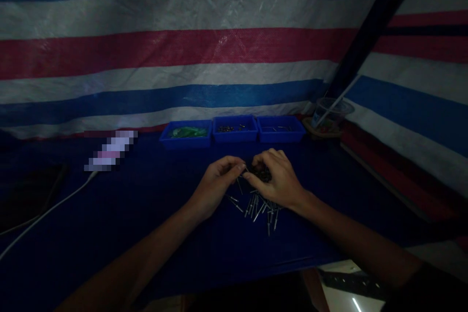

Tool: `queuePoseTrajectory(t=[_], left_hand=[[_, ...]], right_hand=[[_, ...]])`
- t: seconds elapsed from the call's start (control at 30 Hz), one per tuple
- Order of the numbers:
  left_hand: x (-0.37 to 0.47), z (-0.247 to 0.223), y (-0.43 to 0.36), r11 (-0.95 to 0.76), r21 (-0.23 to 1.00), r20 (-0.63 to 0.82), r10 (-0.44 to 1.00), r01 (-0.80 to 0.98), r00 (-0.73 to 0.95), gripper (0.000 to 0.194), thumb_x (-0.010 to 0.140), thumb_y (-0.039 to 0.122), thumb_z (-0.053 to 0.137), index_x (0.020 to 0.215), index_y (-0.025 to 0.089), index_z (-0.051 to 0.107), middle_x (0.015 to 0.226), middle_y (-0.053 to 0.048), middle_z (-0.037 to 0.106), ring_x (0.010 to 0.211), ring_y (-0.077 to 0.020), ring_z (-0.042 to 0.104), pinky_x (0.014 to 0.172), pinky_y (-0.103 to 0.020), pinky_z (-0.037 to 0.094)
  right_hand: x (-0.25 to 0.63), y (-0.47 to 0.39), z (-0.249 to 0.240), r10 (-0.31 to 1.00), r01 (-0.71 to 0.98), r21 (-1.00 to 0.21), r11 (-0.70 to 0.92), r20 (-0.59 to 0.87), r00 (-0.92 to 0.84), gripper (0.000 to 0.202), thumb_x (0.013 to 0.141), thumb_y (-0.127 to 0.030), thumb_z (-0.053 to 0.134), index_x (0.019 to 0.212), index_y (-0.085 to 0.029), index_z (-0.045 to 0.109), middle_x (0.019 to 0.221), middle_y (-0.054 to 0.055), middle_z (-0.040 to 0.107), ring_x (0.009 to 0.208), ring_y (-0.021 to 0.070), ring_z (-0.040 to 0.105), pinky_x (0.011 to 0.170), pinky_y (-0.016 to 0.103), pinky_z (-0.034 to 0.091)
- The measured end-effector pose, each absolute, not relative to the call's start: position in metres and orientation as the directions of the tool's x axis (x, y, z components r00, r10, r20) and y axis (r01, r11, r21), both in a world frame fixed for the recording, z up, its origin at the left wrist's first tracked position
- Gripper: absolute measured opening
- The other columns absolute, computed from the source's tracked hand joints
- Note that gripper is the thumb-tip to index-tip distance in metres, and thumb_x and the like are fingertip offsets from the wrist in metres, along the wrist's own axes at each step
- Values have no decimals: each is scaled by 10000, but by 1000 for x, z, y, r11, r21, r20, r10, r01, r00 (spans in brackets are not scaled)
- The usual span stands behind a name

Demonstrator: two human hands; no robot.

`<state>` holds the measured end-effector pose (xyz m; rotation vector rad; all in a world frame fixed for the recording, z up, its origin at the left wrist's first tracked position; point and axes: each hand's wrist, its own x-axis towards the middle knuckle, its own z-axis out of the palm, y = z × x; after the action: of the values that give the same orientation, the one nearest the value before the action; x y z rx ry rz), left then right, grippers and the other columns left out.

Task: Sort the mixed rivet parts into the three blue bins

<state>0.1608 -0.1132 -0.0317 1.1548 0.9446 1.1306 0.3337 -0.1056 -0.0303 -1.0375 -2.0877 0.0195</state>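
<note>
My left hand (pixel 219 178) is closed in a pinch, thumb against forefinger, on a small thin metal piece that looks like a blind rivet (pixel 245 168). Close on its right, my right hand (pixel 276 178) curves over a pile of blind rivets (pixel 259 204) on the dark blue tabletop. Its thumb tip comes near the left fingertips, with a gap between thumb and forefinger. The rivets are silvery, with thin pins, and spread toward me. The right hand hides part of the pile, and dim light blurs the pinched piece.
Three blue trays stand behind my hands: one with green material (pixel 186 131), a middle tray (pixel 234 137) with small metal parts, and a right tray (pixel 281 137) with a few pins. A plastic cup (pixel 331 109) with a straw stands back right. A cabled, pixelated phone-like object (pixel 111 151) lies left.
</note>
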Motion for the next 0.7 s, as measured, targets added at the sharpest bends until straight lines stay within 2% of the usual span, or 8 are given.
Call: queuePoseTrajectory(t=[0.13, 0.23, 0.33, 0.43, 0.5, 0.57, 0.63, 0.7], left_hand=[[165, -28, -117, -9, 980, 50, 979, -201, 199, 179, 765, 314, 684, 834, 159, 627, 802, 4, 594, 729, -92, 526, 653, -207, 391], [166, -26, -119, -116, 988, 135, 972, -104, 191, 188, 821, 346, 613, 853, 160, 613, 780, 3, 586, 701, -96, 523, 644, -218, 399], [164, -31, -117, -306, 927, 250, 935, 215, 252, 166, 850, 317, 571, 895, 165, 621, 763, -7, 597, 697, -121, 538, 657, -253, 420], [164, -42, -113, -512, 659, 331, 855, 552, 399, 110, 838, 237, 587, 907, 175, 646, 796, -26, 619, 760, -158, 558, 722, -299, 442], [166, -50, -109, -586, 491, 339, 810, 645, 477, 112, 840, 215, 586, 919, 180, 657, 846, -41, 634, 821, -181, 567, 769, -326, 449], [168, -55, -107, -616, 396, 315, 788, 681, 529, 128, 837, 222, 597, 941, 183, 662, 881, -51, 641, 854, -197, 574, 794, -345, 453], [169, -56, -107, -627, 357, 285, 779, 692, 558, 134, 835, 220, 598, 946, 185, 663, 881, -52, 645, 853, -201, 580, 795, -349, 455], [168, -55, -109, -631, 352, 278, 776, 692, 566, 122, 837, 182, 568, 915, 186, 662, 858, -47, 643, 831, -193, 583, 776, -336, 454]], right_hand=[[325, -112, -32, 595, 656, -240, 715, 702, -391, 139, 887, -255, 497, 839, -169, 595, 661, 8, 592, 628, 135, 504, 624, 297, 327], [328, -116, -23, 495, 665, -157, 730, 792, -357, 128, 882, -218, 500, 834, -166, 606, 646, 12, 598, 607, 133, 499, 609, 299, 338], [339, -116, 3, 323, 659, -81, 748, 911, -255, 105, 872, -195, 496, 852, -179, 597, 661, 13, 606, 622, 139, 517, 614, 306, 354], [345, -101, 32, 191, 695, -42, 717, 972, -138, 193, 906, -251, 420, 857, -187, 595, 695, 30, 611, 660, 155, 531, 650, 330, 369], [342, -83, 43, 286, 786, -88, 611, 951, -116, 299, 933, -313, 350, 877, -174, 609, 753, 62, 626, 727, 181, 542, 707, 360, 374], [338, -64, 41, 502, 884, -123, 450, 854, -136, 339, 930, -366, 355, 954, -157, 621, 864, 103, 652, 869, 234, 550, 772, 397, 372], [334, -51, 28, 715, 946, -126, 298, 686, -134, 375, 896, -427, 425, 1000, -127, 626, 970, 152, 657, 976, 299, 531, 805, 439, 373], [335, -45, 9, 823, 954, -163, 253, 555, -123, 391, 878, -442, 461, 1029, -123, 630, 1018, 163, 656, 1012, 317, 524, 819, 450, 383]])
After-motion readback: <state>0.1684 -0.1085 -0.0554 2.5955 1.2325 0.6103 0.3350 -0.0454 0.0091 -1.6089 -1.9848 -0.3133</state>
